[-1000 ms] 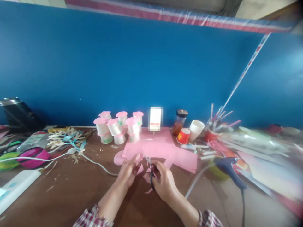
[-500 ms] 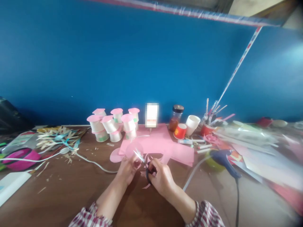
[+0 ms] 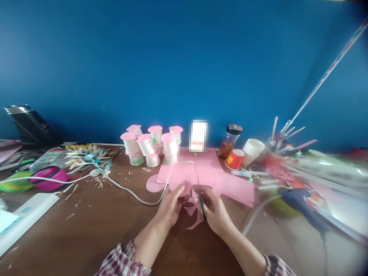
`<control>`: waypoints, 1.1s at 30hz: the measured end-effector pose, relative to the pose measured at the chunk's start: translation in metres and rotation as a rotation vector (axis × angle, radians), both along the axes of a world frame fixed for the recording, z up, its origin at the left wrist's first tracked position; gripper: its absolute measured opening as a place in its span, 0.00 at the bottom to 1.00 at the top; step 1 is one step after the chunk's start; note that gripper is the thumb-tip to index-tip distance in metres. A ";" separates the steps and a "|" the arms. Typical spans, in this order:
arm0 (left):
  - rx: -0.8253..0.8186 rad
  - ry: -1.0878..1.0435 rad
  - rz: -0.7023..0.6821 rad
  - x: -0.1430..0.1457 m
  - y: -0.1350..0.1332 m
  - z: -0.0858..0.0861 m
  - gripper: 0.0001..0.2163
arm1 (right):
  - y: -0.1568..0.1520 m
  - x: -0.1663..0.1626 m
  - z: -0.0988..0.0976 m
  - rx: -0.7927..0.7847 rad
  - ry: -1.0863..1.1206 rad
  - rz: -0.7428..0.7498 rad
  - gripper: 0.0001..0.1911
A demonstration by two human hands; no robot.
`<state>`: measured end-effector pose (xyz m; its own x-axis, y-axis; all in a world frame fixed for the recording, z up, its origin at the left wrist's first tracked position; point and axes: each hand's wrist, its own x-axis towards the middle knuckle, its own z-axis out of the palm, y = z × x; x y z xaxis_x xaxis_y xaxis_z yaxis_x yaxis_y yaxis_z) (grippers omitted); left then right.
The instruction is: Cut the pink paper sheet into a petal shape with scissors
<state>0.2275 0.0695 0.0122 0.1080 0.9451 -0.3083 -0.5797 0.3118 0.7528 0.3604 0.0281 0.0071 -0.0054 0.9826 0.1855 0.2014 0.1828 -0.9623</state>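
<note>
My left hand (image 3: 171,205) is closed on a pink paper disc (image 3: 181,188), which it pinches near the lower edge. In my right hand (image 3: 215,210) is a pair of scissors (image 3: 202,205), with a black handle around the fingers and blades pointing away from me. The blades look thin and edge-on, so I cannot tell how far apart they are. Pink paper offcuts (image 3: 196,221) lie below and between the hands. Just beyond them are larger sheets of pink paper (image 3: 212,163), and another pink disc (image 3: 155,183) rests on the table at left.
Stacked white paper cups with pink tops (image 3: 169,145) stand at the back. A lidded jar (image 3: 229,140), a red cup (image 3: 235,159) and a white cup (image 3: 253,151) are right of them. A glue gun (image 3: 301,201) lies rightmost; a white cable (image 3: 135,197) crosses the left.
The view has turned left, so everything sits further right. The scissors have swung from leaning left across the disc to pointing nearly straight ahead beside it. Both hands keep their holds.
</note>
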 end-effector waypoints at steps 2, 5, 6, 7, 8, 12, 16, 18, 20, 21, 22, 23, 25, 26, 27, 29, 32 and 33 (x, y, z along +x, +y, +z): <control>0.005 0.009 0.003 0.000 -0.001 -0.002 0.14 | 0.000 0.001 0.000 -0.003 0.000 0.037 0.15; 0.023 0.009 -0.009 0.000 -0.002 -0.003 0.13 | -0.001 0.001 0.001 -0.003 -0.021 0.071 0.14; 0.030 0.005 -0.016 0.000 -0.003 -0.003 0.13 | -0.001 0.001 0.002 -0.005 -0.028 0.073 0.14; 0.036 0.001 -0.019 0.000 -0.003 -0.003 0.12 | -0.001 0.001 0.003 -0.009 -0.034 0.072 0.14; 0.039 -0.004 -0.020 -0.001 -0.002 -0.004 0.12 | -0.001 0.001 0.004 -0.015 -0.039 0.067 0.14; 0.015 -0.013 0.000 -0.004 0.000 -0.003 0.13 | -0.003 0.001 0.006 -0.086 -0.033 0.053 0.15; -0.030 0.003 0.002 -0.005 0.002 -0.002 0.14 | -0.004 0.000 0.007 -0.166 0.071 0.094 0.18; -0.053 0.030 0.014 -0.005 0.002 -0.003 0.15 | -0.004 0.000 0.007 -0.177 0.117 0.109 0.19; -0.065 0.053 0.020 -0.004 0.002 -0.003 0.16 | -0.003 0.000 0.006 -0.175 0.134 0.114 0.19; -0.064 0.059 0.019 -0.003 0.001 -0.003 0.16 | -0.003 0.000 0.006 -0.174 0.137 0.115 0.18; -0.056 0.061 0.013 -0.003 0.001 -0.002 0.16 | -0.003 0.000 0.006 -0.177 0.137 0.114 0.18; -0.043 0.060 0.006 -0.003 0.001 -0.002 0.16 | -0.003 0.001 0.006 -0.182 0.136 0.114 0.19; -0.020 0.054 -0.003 -0.003 0.000 -0.001 0.16 | -0.003 0.001 0.006 -0.195 0.134 0.116 0.19; -0.010 0.049 -0.007 -0.003 0.000 -0.001 0.16 | -0.003 0.002 0.006 -0.194 0.131 0.121 0.19; -0.004 0.044 -0.010 -0.003 -0.001 -0.001 0.16 | -0.003 0.002 0.007 -0.187 0.128 0.125 0.19; -0.001 0.037 -0.022 -0.003 -0.001 -0.003 0.18 | -0.003 0.002 0.008 -0.166 0.123 0.136 0.18; -0.004 0.043 -0.042 -0.004 0.001 -0.007 0.20 | -0.003 0.001 0.008 -0.151 0.111 0.142 0.18; 0.000 0.049 -0.044 -0.004 0.001 -0.008 0.20 | -0.003 0.001 0.007 -0.152 0.104 0.138 0.18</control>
<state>0.2232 0.0706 0.0040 0.1345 0.9399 -0.3140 -0.5281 0.3361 0.7798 0.3614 0.0252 0.0143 -0.1303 0.9906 0.0420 0.0829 0.0531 -0.9951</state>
